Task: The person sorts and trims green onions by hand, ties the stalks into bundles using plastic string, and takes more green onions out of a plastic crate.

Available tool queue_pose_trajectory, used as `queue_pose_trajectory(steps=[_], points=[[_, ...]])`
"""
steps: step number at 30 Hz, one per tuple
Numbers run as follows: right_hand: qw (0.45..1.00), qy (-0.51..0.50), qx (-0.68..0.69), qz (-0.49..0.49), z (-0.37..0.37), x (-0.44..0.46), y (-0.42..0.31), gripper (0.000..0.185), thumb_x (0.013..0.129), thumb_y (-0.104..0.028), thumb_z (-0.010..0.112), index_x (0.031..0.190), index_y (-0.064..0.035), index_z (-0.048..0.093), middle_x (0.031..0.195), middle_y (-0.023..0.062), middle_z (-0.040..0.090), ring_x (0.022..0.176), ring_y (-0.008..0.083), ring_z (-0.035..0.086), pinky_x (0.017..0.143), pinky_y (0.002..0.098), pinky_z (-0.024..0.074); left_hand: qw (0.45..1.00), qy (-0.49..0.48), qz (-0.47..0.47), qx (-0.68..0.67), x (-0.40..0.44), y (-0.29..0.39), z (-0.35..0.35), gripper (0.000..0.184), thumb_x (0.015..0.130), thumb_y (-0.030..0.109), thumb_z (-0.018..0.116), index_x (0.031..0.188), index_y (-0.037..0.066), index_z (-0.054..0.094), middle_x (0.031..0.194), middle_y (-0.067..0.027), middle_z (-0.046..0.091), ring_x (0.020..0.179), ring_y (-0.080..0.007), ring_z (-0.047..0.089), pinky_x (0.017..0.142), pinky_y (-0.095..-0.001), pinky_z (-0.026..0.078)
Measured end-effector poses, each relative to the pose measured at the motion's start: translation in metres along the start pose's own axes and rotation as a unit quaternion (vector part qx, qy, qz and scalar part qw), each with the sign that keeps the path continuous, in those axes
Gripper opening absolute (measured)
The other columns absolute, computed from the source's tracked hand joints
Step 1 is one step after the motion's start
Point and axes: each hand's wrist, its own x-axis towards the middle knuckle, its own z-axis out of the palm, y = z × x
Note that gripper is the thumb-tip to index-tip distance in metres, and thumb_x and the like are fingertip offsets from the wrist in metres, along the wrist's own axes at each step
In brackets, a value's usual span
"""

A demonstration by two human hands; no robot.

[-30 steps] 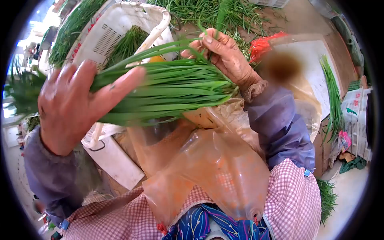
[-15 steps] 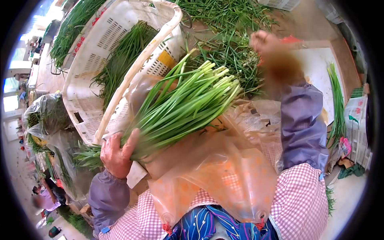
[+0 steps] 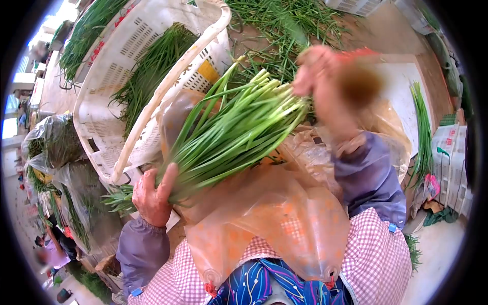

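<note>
A thick bunch of garlic chives [image 3: 234, 132] lies slanted across my lap, its pale stem ends toward the upper right. My left hand [image 3: 154, 197] is closed round the leafy end at the lower left, with leaf tips sticking out beyond it. At the pale ends is my right hand [image 3: 317, 76], its fingers curled together and touching or nearly touching the stems. What its fingers pinch, if anything, is hidden. A brown blur covers part of this hand's outer side. Beneath the bunch, a clear orange-tinted plastic apron [image 3: 274, 218] covers my lap.
A white plastic basket [image 3: 104, 137] holding more chives stands at the left. Loose green scraps [image 3: 279, 30] cover the floor ahead. On a white board [image 3: 396, 81] at the right lies a small chive bundle [image 3: 421, 132]. Filled plastic bags [image 3: 81, 203] stand at far left.
My right hand has moved left and toward me, from above the scraps to the stem ends. My left hand keeps its hold on the bunch, nearly in place.
</note>
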Motion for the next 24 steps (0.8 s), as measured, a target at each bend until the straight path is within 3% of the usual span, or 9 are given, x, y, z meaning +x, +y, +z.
queue_pose_trajectory(steps=[3,4,6,9,10,16,20,22,24], points=[[0.992,0.039,0.115,0.046,-0.072,0.035,-0.008,0.014,0.096,-0.016,0.053,0.094,-0.0047,0.06,0.062,-0.0034,0.048,0.051,0.0032,0.043,0.041,0.0173,0.0339,0.999,0.011,-0.04,-0.033,-0.004,0.002,0.007,0.063,0.069,0.006,0.069,0.129,0.013,0.05,0.096,-0.014,0.057,0.08,-0.0328,0.059,0.065,-0.0404,0.047],[0.951,0.126,-0.263,-0.097,-0.072,0.035,-0.003,0.022,0.095,-0.023,0.055,0.1,-0.0016,0.06,0.067,0.0009,0.057,0.057,0.008,0.052,0.048,0.0221,0.0429,0.999,0.013,-0.037,-0.035,-0.006,0.003,0.009,0.063,0.069,0.006,0.069,0.129,0.013,0.05,0.096,-0.014,0.057,0.08,-0.0328,0.059,0.065,-0.0404,0.047],[0.857,0.045,-0.511,-0.05,-0.076,0.021,-0.008,0.04,0.093,-0.034,0.056,0.114,-0.0011,0.056,0.083,0.0087,0.065,0.068,0.0143,0.06,0.061,0.0288,0.0497,0.996,0.038,-0.044,-0.06,-0.006,0.004,0.013,0.064,0.069,0.006,0.069,0.13,0.013,0.049,0.095,-0.0141,0.058,0.08,-0.0328,0.059,0.064,-0.0402,0.047],[0.946,-0.154,-0.272,0.084,-0.054,0.015,-0.004,0.056,0.092,-0.042,0.054,0.132,-0.0044,0.042,0.106,0.0142,0.062,0.078,0.0182,0.064,0.07,0.0308,0.0508,0.994,0.023,-0.06,-0.086,-0.005,0.01,0.012,0.064,0.071,0.008,0.07,0.131,0.01,0.048,0.093,-0.015,0.058,0.078,-0.0337,0.059,0.063,-0.041,0.047],[0.954,-0.201,-0.16,0.156,-0.041,0.006,-0.007,0.048,0.092,-0.043,0.053,0.12,-0.0033,0.052,0.093,0.011,0.064,0.075,0.0182,0.062,0.066,0.0308,0.0492,0.992,0.02,-0.074,-0.103,-0.003,0.01,0.012,0.064,0.072,0.009,0.071,0.132,0.009,0.047,0.093,-0.0154,0.057,0.077,-0.0341,0.059,0.063,-0.0411,0.047],[0.959,0.009,-0.265,-0.099,-0.033,0.005,0.041,0.026,0.095,-0.025,0.053,0.081,-0.003,0.059,0.067,0.0004,0.056,0.059,0.0141,0.05,0.056,0.0307,0.043,0.985,-0.008,-0.112,-0.127,-0.009,0.014,0.016,0.072,0.074,0.028,0.076,0.134,0.004,0.043,0.1,-0.0205,0.059,0.087,-0.039,0.06,0.07,-0.0428,0.049],[0.99,0.095,-0.005,0.103,-0.084,0.026,0.018,0.019,0.095,-0.022,0.053,0.088,-0.0056,0.06,0.066,0.0004,0.056,0.052,0.008,0.048,0.045,0.0231,0.0408,0.982,0.077,-0.089,-0.15,-0.005,0.017,0.024,0.067,0.077,0.028,0.072,0.133,0.006,0.045,0.096,-0.0187,0.057,0.08,-0.0376,0.059,0.065,-0.0424,0.049],[0.984,0.121,-0.057,0.118,-0.07,0.018,0.011,0.021,0.095,-0.026,0.053,0.096,-0.0065,0.06,0.068,0.0011,0.056,0.051,0.0041,0.046,0.044,0.017,0.0388,0.981,0.073,-0.095,-0.155,-0.005,0.019,0.024,0.067,0.077,0.029,0.072,0.133,0.006,0.045,0.095,-0.0182,0.058,0.081,-0.0373,0.059,0.065,-0.0418,0.049],[0.995,-0.033,-0.029,0.085,-0.044,0.012,0.001,0.021,0.095,-0.027,0.054,0.108,-0.01,0.057,0.069,-0.0017,0.053,0.055,0.0043,0.048,0.045,0.0192,0.0394,0.98,0.07,-0.099,-0.159,-0.004,0.02,0.024,0.067,0.076,0.028,0.072,0.133,0.006,0.045,0.095,-0.0178,0.058,0.08,-0.0371,0.059,0.065,-0.0417,0.049]])
